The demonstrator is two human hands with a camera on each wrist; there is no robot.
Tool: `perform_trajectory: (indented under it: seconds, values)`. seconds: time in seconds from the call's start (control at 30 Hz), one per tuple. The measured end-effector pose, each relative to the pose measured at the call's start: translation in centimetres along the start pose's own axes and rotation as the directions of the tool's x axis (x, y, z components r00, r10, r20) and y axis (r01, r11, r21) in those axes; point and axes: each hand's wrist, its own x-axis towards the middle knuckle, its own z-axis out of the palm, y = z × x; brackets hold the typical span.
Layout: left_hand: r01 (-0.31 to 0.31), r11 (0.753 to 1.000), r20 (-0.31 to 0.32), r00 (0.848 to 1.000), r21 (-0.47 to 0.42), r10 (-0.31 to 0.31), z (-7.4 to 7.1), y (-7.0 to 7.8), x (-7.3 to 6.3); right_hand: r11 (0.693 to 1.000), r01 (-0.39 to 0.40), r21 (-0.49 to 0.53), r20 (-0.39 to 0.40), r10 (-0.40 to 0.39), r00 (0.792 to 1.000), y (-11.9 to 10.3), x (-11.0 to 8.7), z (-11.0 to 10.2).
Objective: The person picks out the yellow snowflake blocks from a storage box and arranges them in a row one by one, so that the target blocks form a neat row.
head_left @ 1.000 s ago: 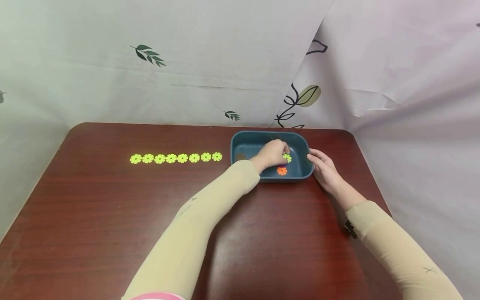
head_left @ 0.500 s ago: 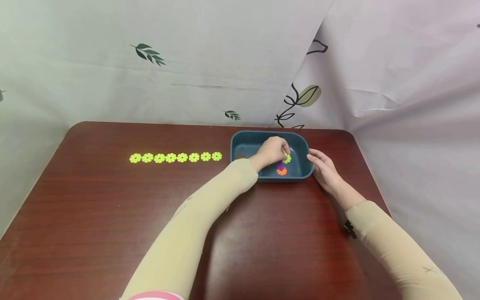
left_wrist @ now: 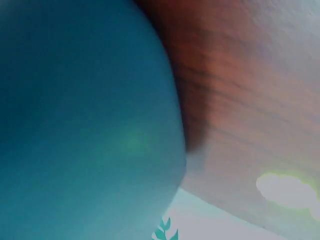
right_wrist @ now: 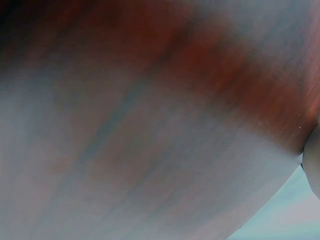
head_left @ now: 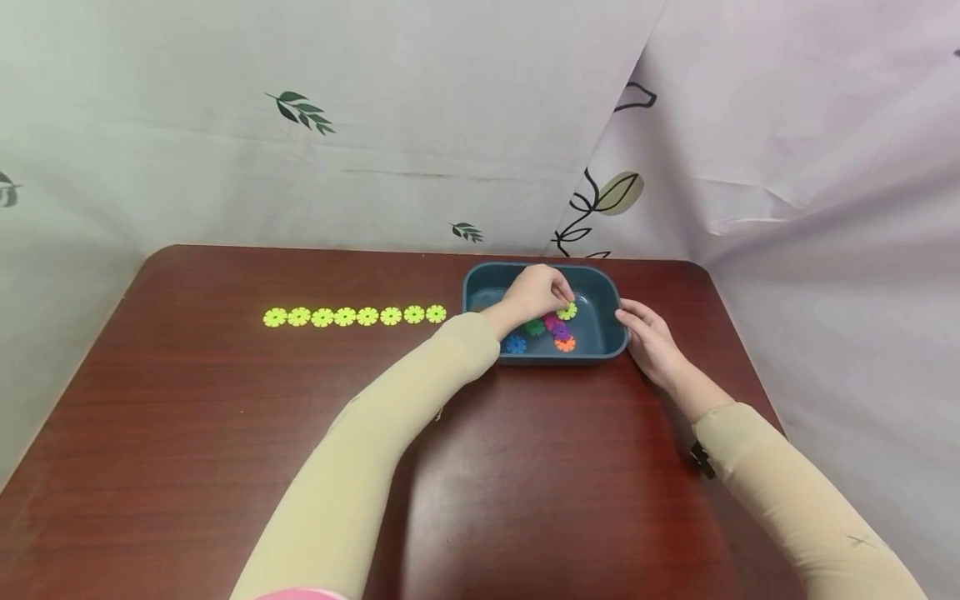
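My left hand (head_left: 536, 292) is over the blue plastic tub (head_left: 609, 357), pinching a yellow-green flower-shaped disc (head_left: 567, 311) between thumb and fingertips. Inside the tub below it lie a purple disc (head_left: 561, 332), an orange disc (head_left: 566, 343), a pink disc (head_left: 552, 321), a green disc (head_left: 535, 327) and a blue disc (head_left: 516, 344), some overlapping. My right hand (head_left: 654, 343) holds the tub's right end by the rim. The left wrist view shows the tub's wall (left_wrist: 100, 100) up close; neither wrist view shows the fingers at work.
A straight row of several yellow-green discs (head_left: 345, 317) lies left of the tub on the dark red wooden table (head_left: 225, 433). White cloth (head_left: 420, 125) with leaf prints hangs behind the table and along its sides.
My left hand has shifted slightly left and up with the yellow-green disc, uncovering the pink, green and blue discs. The right hand stays on the tub's rim.
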Motion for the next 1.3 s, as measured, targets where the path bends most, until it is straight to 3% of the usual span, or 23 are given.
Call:
perform_trajectory:
  seconds: [0.37, 0.67, 1.3]
  values:
    - [-0.054, 0.997, -0.044, 0.998, -0.063, 0.052, -2.5, -0.1, -0.9, 1.0, -0.005, -0.007, -0.007, 0.005, 1.0, 0.0, 0.0, -0.4]
    - [-0.044, 0.998, -0.086, 0.995, -0.046, 0.04, -5.1, -0.9, -1.9, 1.0, -0.013, -0.003, -0.018, 0.013, 1.0, 0.1, 0.1, -0.2]
    - [0.02, 0.999, -0.248, 0.968, -0.035, -0.028, -12.7, -6.5, -5.2, 1.0, 0.008, 0.016, -0.019, -0.008, 1.0, 0.4, 0.8, 0.2]
